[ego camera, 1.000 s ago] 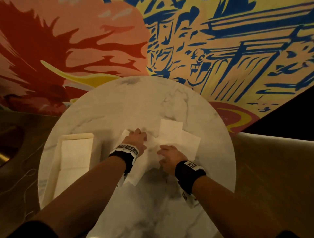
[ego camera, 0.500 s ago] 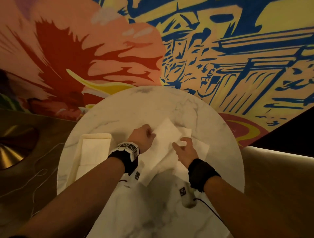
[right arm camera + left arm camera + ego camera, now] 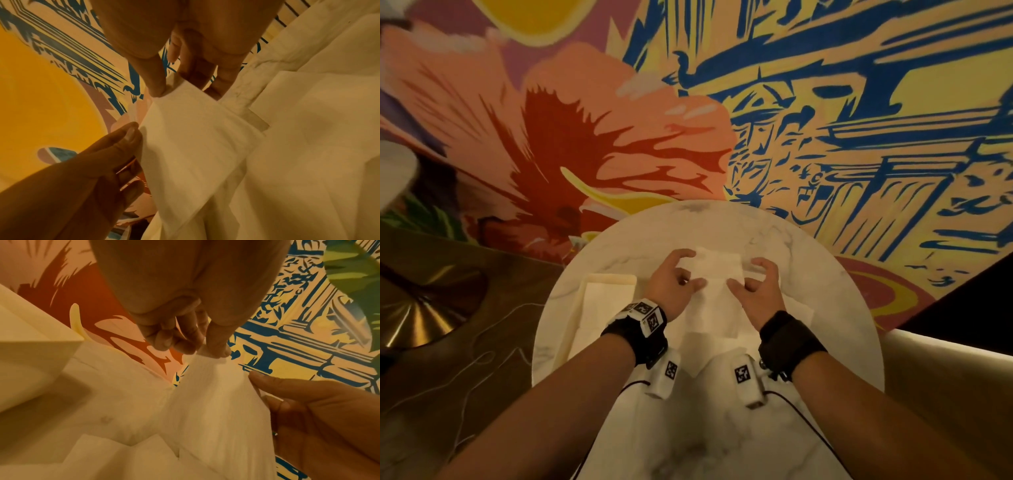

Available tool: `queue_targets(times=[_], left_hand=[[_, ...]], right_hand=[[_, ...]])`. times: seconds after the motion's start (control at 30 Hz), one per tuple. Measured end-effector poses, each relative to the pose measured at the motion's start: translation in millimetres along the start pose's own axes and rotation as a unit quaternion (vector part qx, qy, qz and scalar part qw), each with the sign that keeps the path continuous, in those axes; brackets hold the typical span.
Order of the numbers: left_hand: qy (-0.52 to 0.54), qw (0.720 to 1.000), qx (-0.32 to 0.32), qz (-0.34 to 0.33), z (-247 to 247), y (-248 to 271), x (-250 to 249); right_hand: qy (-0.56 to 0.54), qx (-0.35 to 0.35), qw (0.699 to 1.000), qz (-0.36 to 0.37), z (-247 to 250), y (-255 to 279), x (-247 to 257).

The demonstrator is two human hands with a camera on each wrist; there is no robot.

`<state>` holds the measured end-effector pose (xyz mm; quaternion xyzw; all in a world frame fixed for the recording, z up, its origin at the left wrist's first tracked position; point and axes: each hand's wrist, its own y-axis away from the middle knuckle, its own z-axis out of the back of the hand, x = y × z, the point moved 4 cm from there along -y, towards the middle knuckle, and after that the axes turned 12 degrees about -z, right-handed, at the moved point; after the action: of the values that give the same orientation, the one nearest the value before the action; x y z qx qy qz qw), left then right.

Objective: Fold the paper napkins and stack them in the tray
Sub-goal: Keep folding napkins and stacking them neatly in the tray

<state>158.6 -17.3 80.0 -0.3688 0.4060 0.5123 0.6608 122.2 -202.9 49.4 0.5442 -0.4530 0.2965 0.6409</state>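
Both hands lift one white paper napkin (image 3: 717, 274) above round marble tabletop (image 3: 825, 291).

L hand (image 3: 671, 284) & R hand (image 3: 756, 291): each grip pinches a top corner, palms facing. Cream rectangular tray (image 3: 571, 329) w/ folded napkins lies left, near tabletop edge.

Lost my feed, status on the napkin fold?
Both hands pinch one napkin, lifted. Tray left, already stacked. Nothing blocking.

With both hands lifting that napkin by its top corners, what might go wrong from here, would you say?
1. The left hand and right hand each pinch only a corner of the thin white paper napkin; uneven pulling might tear it or skew the fold.
2. It hangs over loose white napkins on the round marble table and could drag them.
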Motion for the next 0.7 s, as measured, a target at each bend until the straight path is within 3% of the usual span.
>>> queue_targets(times=[0.17, 0.33, 0.53, 0.7], left_hand=[[-0.03, 0.999, -0.012, -0.035, 15.7, 8.6, -9.3], [-0.091, 0.995, -0.026, -0.039, 27.9, 12.6, -9.7], [-0.167, 0.984, -0.029, -0.056, 36.0, 16.2, -7.6], [-0.148, 0.988, 0.007, -0.046, 38.1, 19.8, -11.8]], right_hand=[[0.093, -0.016, 0.992, 0.086, -6.6, 11.1, 16.2], [0.159, -0.009, 0.98, 0.115, -16.0, 18.1, 25.4], [0.311, -0.041, 0.936, 0.162, -23.7, 22.5, 36.4], [0.335, -0.001, 0.928, 0.162, -34.4, 26.9, 40.5]])
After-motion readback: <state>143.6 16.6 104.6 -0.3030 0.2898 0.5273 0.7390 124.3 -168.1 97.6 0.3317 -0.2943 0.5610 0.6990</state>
